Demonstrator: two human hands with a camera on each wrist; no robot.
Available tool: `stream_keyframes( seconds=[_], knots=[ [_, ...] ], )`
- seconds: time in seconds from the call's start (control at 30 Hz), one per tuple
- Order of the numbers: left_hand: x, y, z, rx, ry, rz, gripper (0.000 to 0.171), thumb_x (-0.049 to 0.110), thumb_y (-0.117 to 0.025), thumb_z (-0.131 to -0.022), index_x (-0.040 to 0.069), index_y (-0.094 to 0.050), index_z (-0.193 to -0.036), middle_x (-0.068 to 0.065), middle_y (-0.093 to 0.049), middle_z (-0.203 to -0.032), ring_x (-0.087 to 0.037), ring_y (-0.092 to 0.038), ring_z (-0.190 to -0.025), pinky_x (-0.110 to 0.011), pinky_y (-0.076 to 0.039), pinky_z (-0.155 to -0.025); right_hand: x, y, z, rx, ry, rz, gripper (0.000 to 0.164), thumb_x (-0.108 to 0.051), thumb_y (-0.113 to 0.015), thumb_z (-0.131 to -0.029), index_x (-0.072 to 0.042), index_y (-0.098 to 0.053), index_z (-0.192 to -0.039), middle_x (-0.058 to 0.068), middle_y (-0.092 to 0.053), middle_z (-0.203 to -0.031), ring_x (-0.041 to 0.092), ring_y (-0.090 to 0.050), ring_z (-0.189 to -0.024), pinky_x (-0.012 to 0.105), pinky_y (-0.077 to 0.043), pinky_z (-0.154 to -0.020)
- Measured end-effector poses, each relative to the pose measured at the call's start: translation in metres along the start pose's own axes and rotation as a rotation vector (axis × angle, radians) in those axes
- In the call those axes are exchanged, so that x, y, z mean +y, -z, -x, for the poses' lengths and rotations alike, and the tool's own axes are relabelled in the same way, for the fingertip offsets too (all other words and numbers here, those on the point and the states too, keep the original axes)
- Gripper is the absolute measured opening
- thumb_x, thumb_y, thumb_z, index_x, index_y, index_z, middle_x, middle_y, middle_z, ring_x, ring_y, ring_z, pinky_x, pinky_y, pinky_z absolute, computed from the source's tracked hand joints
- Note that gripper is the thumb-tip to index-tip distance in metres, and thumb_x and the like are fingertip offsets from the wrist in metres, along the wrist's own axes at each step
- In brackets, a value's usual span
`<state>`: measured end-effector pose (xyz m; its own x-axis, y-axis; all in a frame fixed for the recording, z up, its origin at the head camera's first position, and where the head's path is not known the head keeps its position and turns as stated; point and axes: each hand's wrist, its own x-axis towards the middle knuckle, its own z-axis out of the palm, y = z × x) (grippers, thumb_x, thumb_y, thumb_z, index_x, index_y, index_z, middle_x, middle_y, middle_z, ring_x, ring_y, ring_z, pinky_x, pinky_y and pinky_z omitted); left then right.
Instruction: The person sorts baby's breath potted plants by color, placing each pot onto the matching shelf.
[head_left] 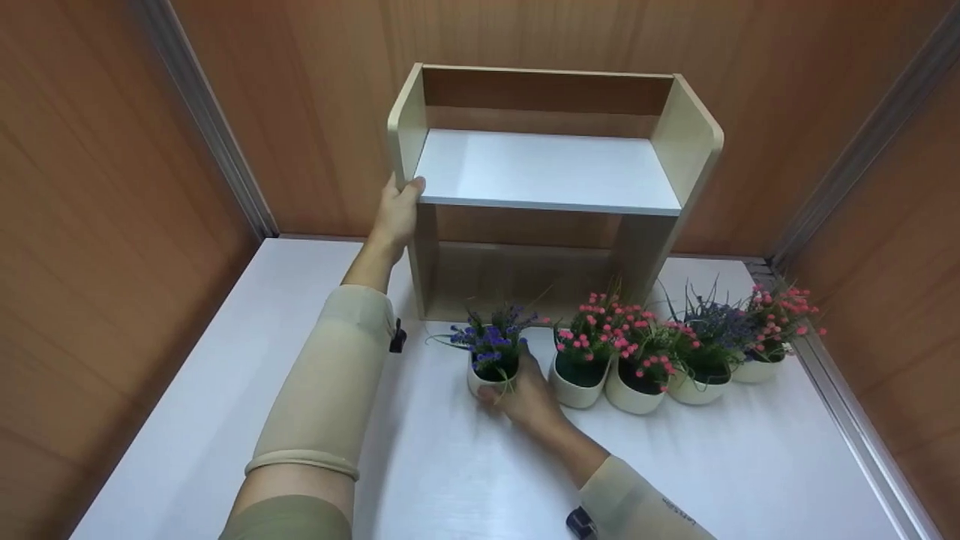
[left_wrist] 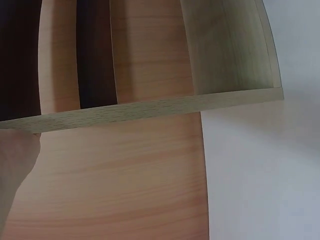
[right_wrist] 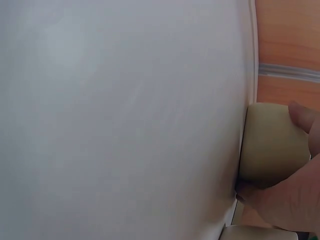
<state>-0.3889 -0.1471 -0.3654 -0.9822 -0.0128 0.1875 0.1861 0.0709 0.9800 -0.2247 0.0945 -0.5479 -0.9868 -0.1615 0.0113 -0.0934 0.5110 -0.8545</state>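
A small two-tier wooden shelf point(head_left: 551, 169) with a white upper board stands at the back of the table. My left hand point(head_left: 396, 214) grips the edge of its left side panel, thumb near the front corner of the upper board. The left wrist view shows that hand point(left_wrist: 17, 157) against the side panel's edge point(left_wrist: 150, 109). My right hand point(head_left: 531, 397) holds a white pot point(head_left: 478, 381) of purple flowers in front of the shelf, its thumb and fingers round the sides. In the right wrist view, the pot point(right_wrist: 272, 142) appears upright on the table, between thumb and fingers.
Several more white pots with pink and purple flowers, such as the nearest pink one point(head_left: 577, 386), stand in a row to the right. The white table point(head_left: 450, 465) is bounded by wood-patterned walls point(head_left: 330, 135) at the back and sides.
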Motion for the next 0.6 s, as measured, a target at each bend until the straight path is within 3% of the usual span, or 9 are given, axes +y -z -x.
stream_keyframes(
  seconds=[0.2,0.3,0.6],
  knots=[
    [0.001,-0.004,-0.002,0.005,0.015,0.015,0.063,0.031,-0.042,-0.115,0.017,-0.023,-0.173,-0.009,-0.024,-0.182,-0.027,-0.013,-0.172,-0.047,-0.009,-0.142,0.001,0.004,-0.004,-0.029,0.066,-0.037,0.103,-0.024,-0.091,-0.085,0.002,-0.031,-0.166,0.028,-0.043,-0.168,0.042,-0.042,-0.159,0.059,-0.03,-0.135],
    [0.002,-0.004,-0.003,0.016,0.047,0.003,0.071,0.035,-0.044,-0.115,0.015,-0.013,-0.175,-0.01,-0.015,-0.184,-0.027,-0.007,-0.173,-0.046,-0.005,-0.142,0.001,0.006,-0.007,-0.054,0.098,-0.06,0.098,-0.021,-0.09,-0.087,0.0,-0.034,-0.165,0.026,-0.047,-0.165,0.042,-0.044,-0.158,0.061,-0.028,-0.135],
    [0.003,-0.008,-0.007,0.016,0.053,0.009,0.071,0.034,-0.045,-0.115,0.014,-0.014,-0.175,-0.012,-0.019,-0.183,-0.029,-0.01,-0.173,-0.047,-0.008,-0.142,-0.012,0.017,-0.007,-0.028,0.096,-0.065,0.095,-0.025,-0.089,-0.09,-0.001,-0.035,-0.165,0.028,-0.046,-0.165,0.043,-0.044,-0.157,0.062,-0.029,-0.134]
  ],
)
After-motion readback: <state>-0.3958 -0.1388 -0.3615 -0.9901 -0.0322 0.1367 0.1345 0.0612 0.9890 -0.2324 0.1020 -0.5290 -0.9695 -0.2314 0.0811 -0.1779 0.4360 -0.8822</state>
